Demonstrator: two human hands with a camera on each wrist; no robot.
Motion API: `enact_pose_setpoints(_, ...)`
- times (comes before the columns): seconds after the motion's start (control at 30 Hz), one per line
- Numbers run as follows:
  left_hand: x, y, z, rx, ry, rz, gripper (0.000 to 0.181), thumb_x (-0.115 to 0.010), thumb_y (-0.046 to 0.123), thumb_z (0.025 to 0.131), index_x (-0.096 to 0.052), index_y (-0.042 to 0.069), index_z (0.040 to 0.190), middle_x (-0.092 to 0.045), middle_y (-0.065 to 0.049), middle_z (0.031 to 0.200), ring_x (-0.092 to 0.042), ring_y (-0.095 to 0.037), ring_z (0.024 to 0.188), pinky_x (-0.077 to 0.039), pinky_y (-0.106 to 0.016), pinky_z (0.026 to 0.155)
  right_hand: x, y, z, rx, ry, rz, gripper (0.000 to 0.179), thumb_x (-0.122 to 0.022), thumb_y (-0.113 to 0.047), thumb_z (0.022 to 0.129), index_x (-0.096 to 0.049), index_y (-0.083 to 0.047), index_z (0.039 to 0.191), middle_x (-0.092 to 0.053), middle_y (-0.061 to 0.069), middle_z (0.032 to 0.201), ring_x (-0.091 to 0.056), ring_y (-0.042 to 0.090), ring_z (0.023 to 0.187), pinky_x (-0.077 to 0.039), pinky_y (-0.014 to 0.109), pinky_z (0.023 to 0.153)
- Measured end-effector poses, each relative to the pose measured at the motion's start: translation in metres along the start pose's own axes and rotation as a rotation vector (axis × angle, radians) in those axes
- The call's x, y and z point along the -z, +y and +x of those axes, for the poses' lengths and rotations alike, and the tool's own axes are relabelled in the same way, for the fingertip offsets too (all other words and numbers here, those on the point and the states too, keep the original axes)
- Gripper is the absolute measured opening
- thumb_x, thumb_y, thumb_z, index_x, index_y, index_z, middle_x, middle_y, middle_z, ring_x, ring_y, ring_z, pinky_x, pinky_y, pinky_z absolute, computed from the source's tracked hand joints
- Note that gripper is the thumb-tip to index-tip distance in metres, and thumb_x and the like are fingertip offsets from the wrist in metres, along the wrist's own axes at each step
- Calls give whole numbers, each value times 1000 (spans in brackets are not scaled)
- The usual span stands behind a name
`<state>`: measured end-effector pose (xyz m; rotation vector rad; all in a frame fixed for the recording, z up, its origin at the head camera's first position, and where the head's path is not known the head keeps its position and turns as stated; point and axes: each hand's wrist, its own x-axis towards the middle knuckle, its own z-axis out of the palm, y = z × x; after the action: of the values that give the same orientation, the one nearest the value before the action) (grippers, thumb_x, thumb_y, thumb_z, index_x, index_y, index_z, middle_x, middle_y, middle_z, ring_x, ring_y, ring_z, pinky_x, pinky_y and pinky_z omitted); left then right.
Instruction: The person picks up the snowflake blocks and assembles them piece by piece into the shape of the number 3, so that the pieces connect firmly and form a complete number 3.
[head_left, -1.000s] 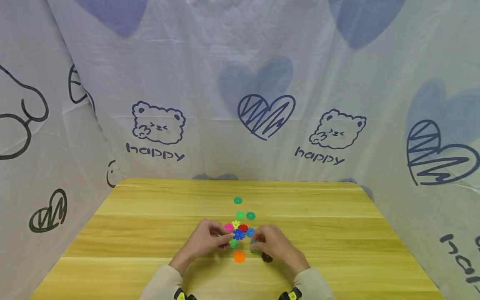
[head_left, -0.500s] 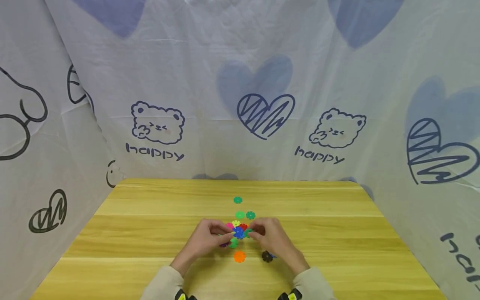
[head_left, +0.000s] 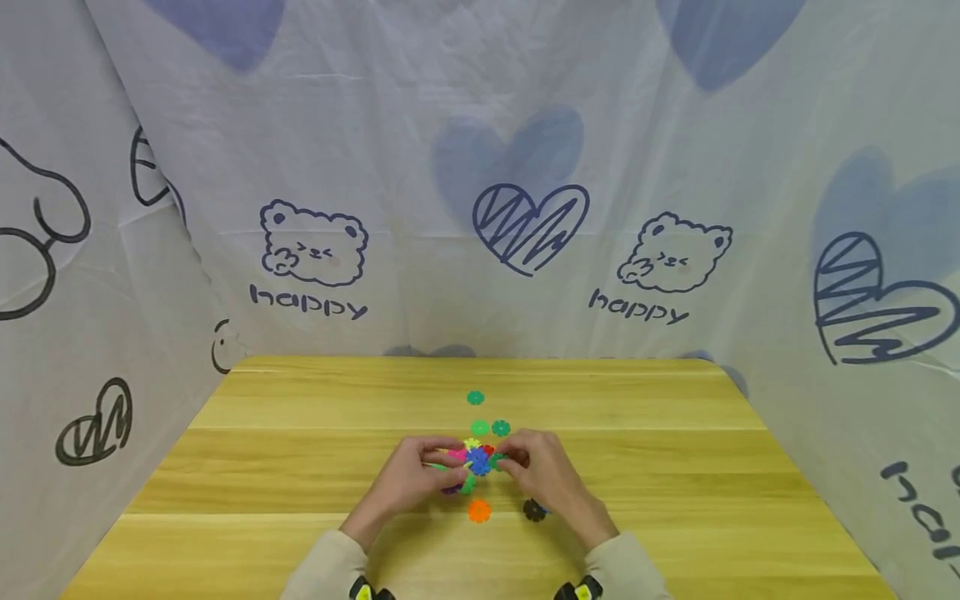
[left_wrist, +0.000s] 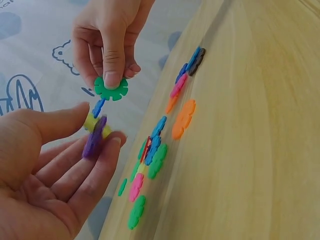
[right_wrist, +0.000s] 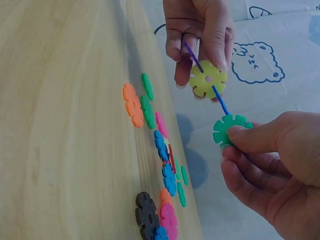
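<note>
My left hand [head_left: 411, 477] pinches a yellow notched flower disc [right_wrist: 199, 86] between thumb and fingers. A purple disc [right_wrist: 193, 55] is slotted into one side of it, near my fingertips. From the yellow disc's other side sticks a blue disc [right_wrist: 220, 100], seen edge-on in the right wrist view. My right hand [head_left: 551, 479] pinches a green disc [right_wrist: 226, 125] with thumb on top and fingers beneath. The green disc's notched rim is right at the blue disc's free end, so the pieces form a row between both hands, held above the table.
Loose flower discs lie on the wooden table [head_left: 300, 417]: an orange disc [head_left: 479, 511] in front, a black disc [head_left: 534, 510] by my right wrist, a dark green disc [head_left: 476, 398] farther back, and several others under the hands. A printed curtain [head_left: 420, 275] surrounds the table.
My right hand has moved up and left with the green disc, bringing it to the blue disc. A blue disc beside the black one has come into view. My left hand has barely moved.
</note>
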<state>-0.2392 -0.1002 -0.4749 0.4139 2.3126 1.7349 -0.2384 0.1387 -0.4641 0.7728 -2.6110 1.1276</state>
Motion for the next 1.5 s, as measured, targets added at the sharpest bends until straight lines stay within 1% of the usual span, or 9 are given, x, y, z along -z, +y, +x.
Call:
enact_pose_setpoints(0.07, 0, 0, 0, -4, -18, 25, 46, -81, 23, 91, -69, 2, 130, -77, -14, 112, -77, -19, 87, -62, -29, 76, 1, 0, 0, -1, -1, 6, 6, -77, -1, 89, -79, -6, 93, -74, 3, 85, -57, 0, 69, -53, 17, 64)
enact_pose_setpoints(0.17, 0, -1, 1, -13, -48, 26, 45, -81, 22, 91, -69, 2, 130, -74, -14, 115, -76, -19, 84, -61, -28, 75, 1, -1, 1, 4, -2, 10, 7, -78, -1, 89, -79, -7, 92, -74, 3, 85, -60, 1, 70, -54, 17, 65)
enact_pose_setpoints(0.4, 1, -1, 1, -64, -65, 30, 46, -79, 21, 93, -66, -1, 130, -74, -19, 118, -74, -24, 100, -62, -35, 87, 0, -1, 2, 32, 9, 26, 6, -78, 0, 88, -79, -5, 91, -73, 5, 85, -63, 4, 72, -55, 17, 65)
enact_pose_setpoints(0.5, 2, -1, -1, -68, -79, 28, 45, -79, 21, 93, -66, 0, 130, -75, -19, 115, -74, -25, 100, -62, -37, 88, -1, 0, 2, 40, 8, 33, 6, -78, 1, 88, -79, -4, 91, -73, 5, 85, -63, 4, 71, -55, 17, 65)
enact_pose_setpoints(0.6, 2, -1, -3, -71, -105, 19, 44, -78, 19, 93, -66, 0, 131, -75, -16, 112, -74, -22, 97, -61, -32, 85, -2, 0, 1, 53, 6, 20, 7, -79, 2, 87, -80, -4, 91, -73, 5, 84, -63, 4, 71, -55, 16, 65)
enact_pose_setpoints(0.77, 1, -3, -2, -82, -142, 12, 46, -77, 18, 94, -64, 0, 134, -75, -16, 108, -74, -18, 90, -59, -24, 77, -3, 0, 1, 68, 2, -6, 10, -80, 3, 85, -81, -3, 92, -72, 5, 83, -61, 2, 70, -56, 16, 66)
enact_pose_setpoints(1.0, 1, -2, 0, -84, -144, 34, 46, -76, 21, 95, -65, 2, 136, -74, -16, 112, -75, -21, 91, -60, -25, 76, -1, 1, 0, 80, 10, 3, 11, -80, 5, 84, -81, -3, 92, -74, 6, 84, -62, 3, 70, -56, 17, 65)
enact_pose_setpoints(1.3, 1, -1, 0, -85, -171, 6, 45, -76, 16, 95, -65, 1, 135, -73, -16, 108, -78, -25, 86, -61, -25, 70, -2, 1, 1, 103, -6, -35, 11, -82, 4, 82, -82, -4, 89, -75, 4, 83, -63, 3, 71, -54, 16, 63)
enact_pose_setpoints(1.5, 1, -2, -1, -87, -162, 11, 45, -76, 17, 95, -65, 1, 135, -74, -16, 109, -77, -24, 88, -61, -26, 72, -2, 0, 1, 62, 3, -16, 9, -82, 0, 83, -80, -7, 88, -77, 4, 84, -68, 7, 73, -56, 16, 64)
